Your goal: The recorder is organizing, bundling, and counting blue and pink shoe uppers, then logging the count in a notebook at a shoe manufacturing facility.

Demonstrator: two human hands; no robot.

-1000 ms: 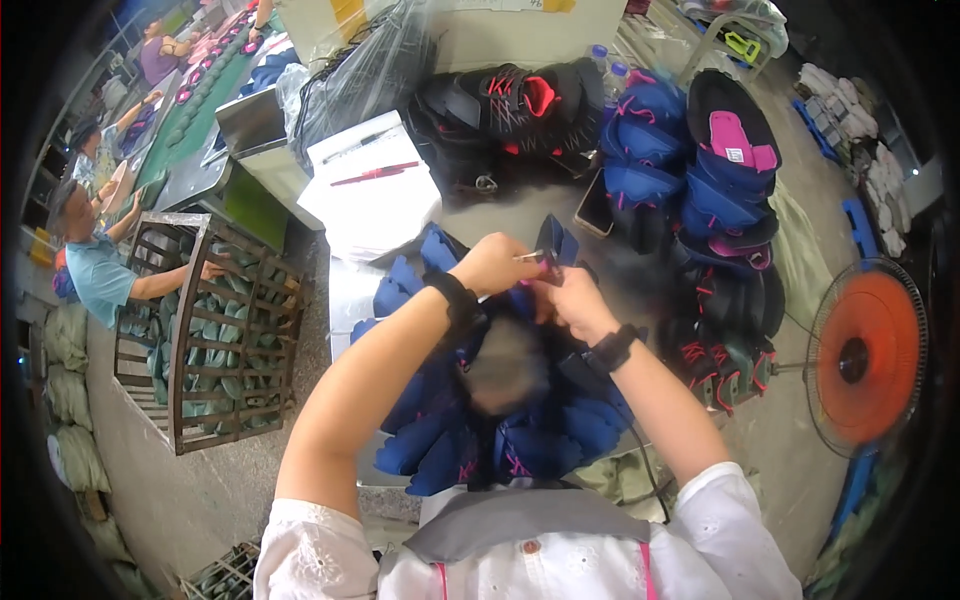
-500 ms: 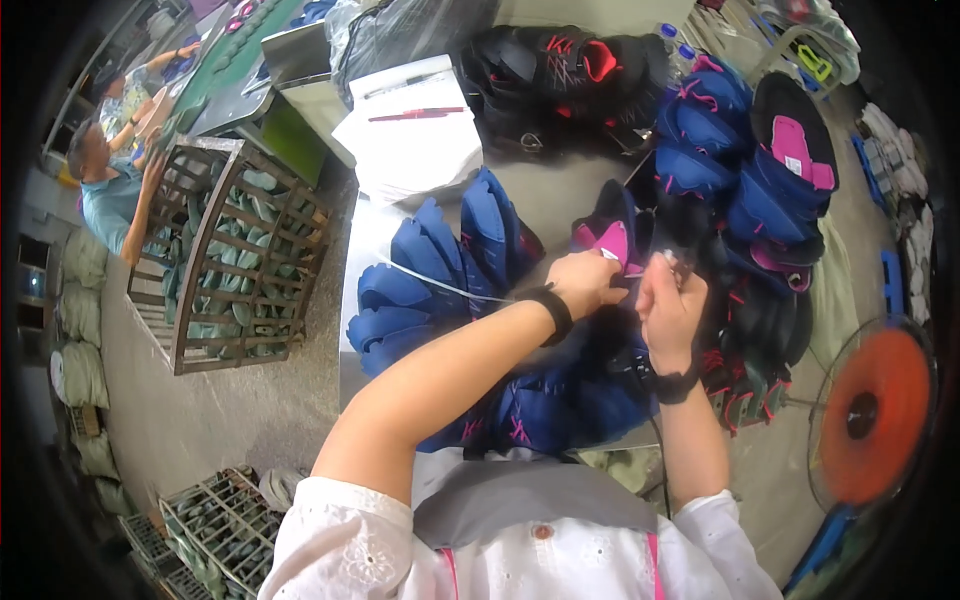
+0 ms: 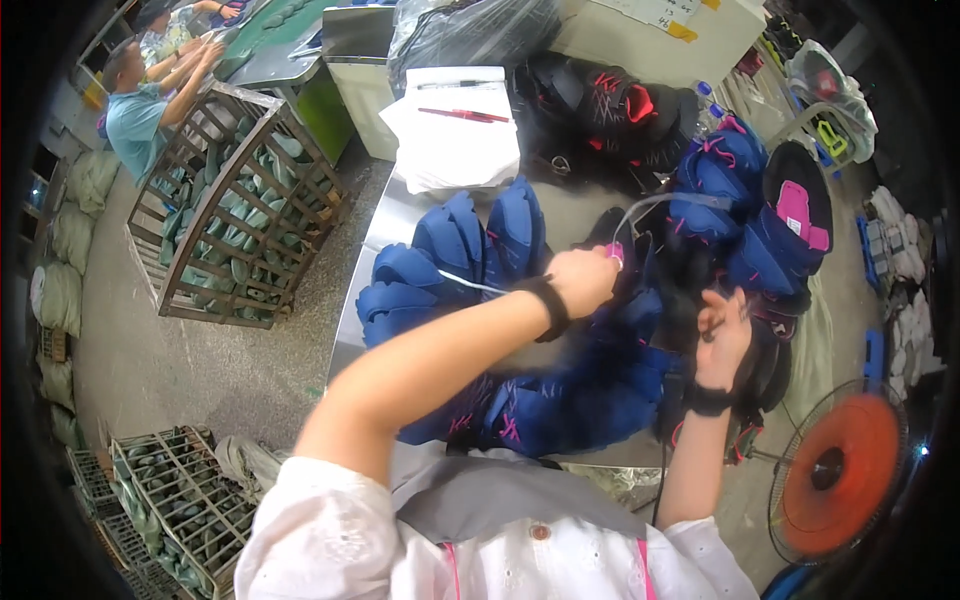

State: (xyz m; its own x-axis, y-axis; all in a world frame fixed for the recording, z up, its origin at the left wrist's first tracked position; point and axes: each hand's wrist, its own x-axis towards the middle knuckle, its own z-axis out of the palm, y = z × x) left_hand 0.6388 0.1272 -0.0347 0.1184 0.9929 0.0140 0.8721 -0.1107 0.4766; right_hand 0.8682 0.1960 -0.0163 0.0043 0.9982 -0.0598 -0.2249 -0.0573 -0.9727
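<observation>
My left hand [image 3: 583, 281] is closed at the pink tongue [image 3: 615, 254] of a dark shoe [image 3: 612, 228]; the fingertips are partly hidden. A pale, thin strip [image 3: 650, 200] arcs up from beside this hand toward the stacked blue shoes. Another pale length [image 3: 468, 283] runs out on the other side of the left wrist; whether they join is hidden. My right hand [image 3: 724, 335] is raised over the table's right side, palm up, its fingers loosely bent and apart, with nothing visible in them. Blue shoe uppers [image 3: 415, 270] stand in a row left of my hands.
Blue shoes with pink laces [image 3: 560, 415] lie along the near edge. More blue shoes [image 3: 720, 180] are piled right, black shoes [image 3: 610, 110] behind. Papers [image 3: 455, 145] with pens lie at the back left. An orange fan [image 3: 835, 470] stands right; a crate [image 3: 240, 200] and people are left.
My right hand has moved right and slightly down, away from my left, and its fingers have loosened. The pale strip now arcs up beside the left hand, which stays at the shoe.
</observation>
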